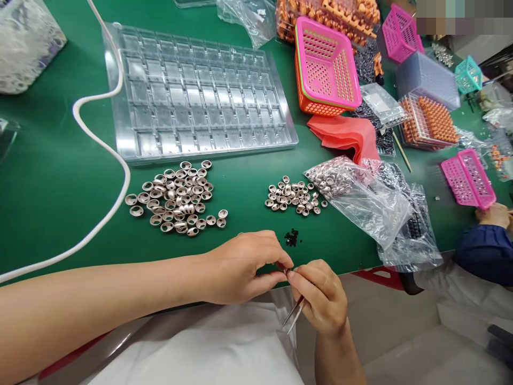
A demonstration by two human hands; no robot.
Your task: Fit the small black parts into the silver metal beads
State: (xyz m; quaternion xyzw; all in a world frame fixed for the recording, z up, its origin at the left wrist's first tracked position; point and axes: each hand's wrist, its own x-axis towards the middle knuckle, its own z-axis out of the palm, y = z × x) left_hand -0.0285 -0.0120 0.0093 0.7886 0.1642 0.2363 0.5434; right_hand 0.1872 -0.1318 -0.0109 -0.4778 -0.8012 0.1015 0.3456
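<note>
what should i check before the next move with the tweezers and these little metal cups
1. Tweezers gripped in right hand: ok.
2. Small part pinched by left hand at the tweezer tips: cannot tell, too small.
3. Large metal cups within reach on the green table: ok.
4. Black bits close to the hands: ok.
5. Clear tray pockets free: ok.
6. White cable clear of the cups: ok.
</note>
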